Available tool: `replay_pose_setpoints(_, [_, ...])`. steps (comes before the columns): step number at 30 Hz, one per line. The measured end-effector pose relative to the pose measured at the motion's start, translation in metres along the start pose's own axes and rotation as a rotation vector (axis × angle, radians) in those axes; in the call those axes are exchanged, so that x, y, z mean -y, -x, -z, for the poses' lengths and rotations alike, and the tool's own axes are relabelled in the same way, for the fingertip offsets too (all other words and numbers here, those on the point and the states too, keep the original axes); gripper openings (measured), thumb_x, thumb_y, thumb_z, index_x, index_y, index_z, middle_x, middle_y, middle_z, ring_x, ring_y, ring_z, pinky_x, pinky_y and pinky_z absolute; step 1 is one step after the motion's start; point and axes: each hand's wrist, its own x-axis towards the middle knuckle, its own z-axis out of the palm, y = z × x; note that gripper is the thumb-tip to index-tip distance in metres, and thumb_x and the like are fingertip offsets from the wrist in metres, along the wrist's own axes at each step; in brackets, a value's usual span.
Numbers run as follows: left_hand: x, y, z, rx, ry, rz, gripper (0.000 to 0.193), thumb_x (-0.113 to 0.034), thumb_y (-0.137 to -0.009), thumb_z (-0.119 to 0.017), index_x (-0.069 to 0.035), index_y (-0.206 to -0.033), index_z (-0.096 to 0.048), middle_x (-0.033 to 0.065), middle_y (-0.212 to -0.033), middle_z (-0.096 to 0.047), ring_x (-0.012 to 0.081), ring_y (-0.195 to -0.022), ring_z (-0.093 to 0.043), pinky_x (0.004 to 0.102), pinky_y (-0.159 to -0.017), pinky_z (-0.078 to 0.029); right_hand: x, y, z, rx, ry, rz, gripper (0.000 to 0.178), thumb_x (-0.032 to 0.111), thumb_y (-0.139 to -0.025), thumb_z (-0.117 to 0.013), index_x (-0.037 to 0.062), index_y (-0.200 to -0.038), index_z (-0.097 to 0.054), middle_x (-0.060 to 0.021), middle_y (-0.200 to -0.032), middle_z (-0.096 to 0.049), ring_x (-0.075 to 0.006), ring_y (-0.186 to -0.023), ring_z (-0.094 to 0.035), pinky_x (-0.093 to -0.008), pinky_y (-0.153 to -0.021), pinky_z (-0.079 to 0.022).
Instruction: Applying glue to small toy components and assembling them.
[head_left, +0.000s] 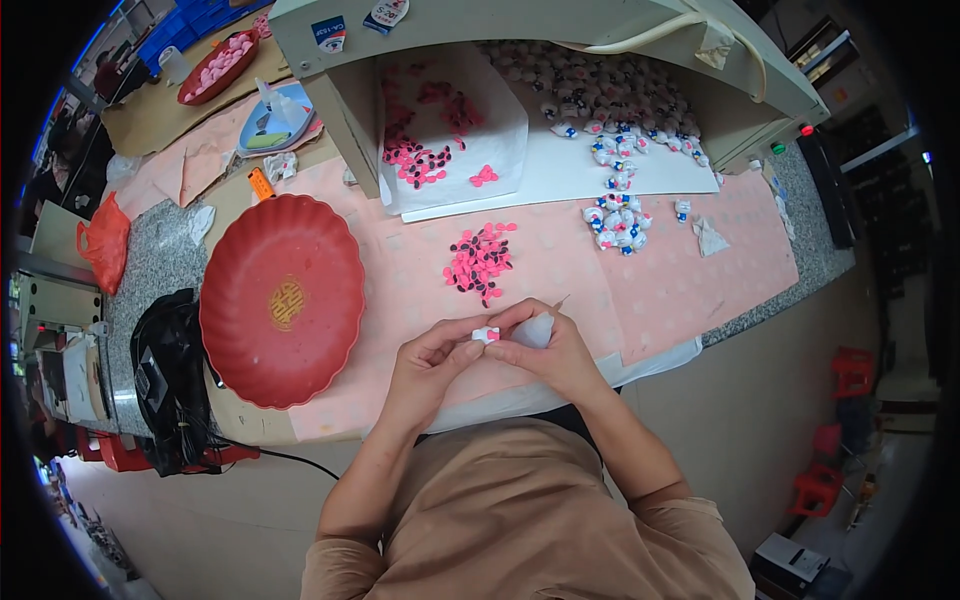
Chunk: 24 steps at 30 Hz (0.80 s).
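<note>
My left hand (432, 358) is closed, pinching a small white figurine (486, 335) with a pink spot on its front. The thumb and finger of my right hand (556, 358) meet on the figurine's other side. Tucked in that same right hand is a pale translucent squeeze bottle (536, 331), its thin tip pointing up and away. Just beyond my hands lies a loose pile of small pink and black oval pieces (480, 258). A cluster of white figurines with blue and pink parts (616, 222) sits farther right on the pink-covered table.
A large red scalloped bowl (330, 290) stands at the left. Behind, a grey cabinet (480, 20) overhangs a white board (560, 190) crowded with figurines and pink pieces. A blue tray (250, 135), an orange block (261, 183) and a black bag (165, 370) lie leftward.
</note>
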Motion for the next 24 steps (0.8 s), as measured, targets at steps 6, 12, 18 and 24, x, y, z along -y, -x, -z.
replay_pose_setpoints(6, [0.001, 0.003, 0.009, 0.038, 0.114, 0.038, 0.030, 0.000, -0.093, -0.058, 0.001, -0.122, -0.060, 0.0068, -0.115, -0.064, 0.0118, -0.103, -0.059, 0.0262, -0.092, -0.048, -0.005, 0.001, -0.007, 0.018, -0.117, 0.024, 0.017, 0.007, -0.083, -0.074, 0.0033, -0.097, -0.064, -0.0033, -0.095, -0.064, -0.0076, -0.085, -0.058, -0.0238, -0.074, -0.048])
replay_pose_setpoints(12, [-0.035, 0.030, 0.009, -0.179, -0.382, -0.231, 0.025, 0.003, -0.088, -0.063, 0.000, -0.112, -0.067, 0.0094, -0.108, -0.062, 0.0139, -0.100, -0.059, 0.0249, -0.087, -0.047, 0.042, -0.025, 0.055, -0.121, 0.149, -0.034, 0.010, 0.009, -0.088, -0.066, 0.0009, -0.094, -0.067, -0.0033, -0.089, -0.066, -0.0092, -0.080, -0.061, -0.0256, -0.073, -0.051])
replay_pose_setpoints(18, [-0.096, 0.044, 0.067, -0.557, -1.191, -0.364, 0.027, 0.004, -0.088, -0.059, 0.001, -0.114, -0.065, 0.0139, -0.102, -0.060, 0.0235, -0.092, -0.060, 0.0304, -0.083, -0.048, 0.059, -0.084, 0.153, -0.517, 1.124, 0.230, 0.026, 0.017, -0.081, -0.073, -0.0018, -0.098, -0.067, -0.0207, -0.091, -0.067, -0.0339, -0.081, -0.065, -0.0391, -0.072, -0.050])
replay_pose_setpoints(24, [-0.093, 0.053, 0.089, -0.629, -1.294, -0.257, 0.028, -0.004, -0.093, -0.055, 0.002, -0.120, -0.060, 0.0215, -0.105, -0.065, 0.0345, -0.093, -0.062, 0.0381, -0.086, -0.047, 0.060, -0.100, 0.149, -0.323, 1.258, 0.173, 0.039, 0.020, -0.076, -0.077, -0.0049, -0.103, -0.066, -0.0258, -0.095, -0.066, -0.0374, -0.084, -0.066, -0.0415, -0.075, -0.051])
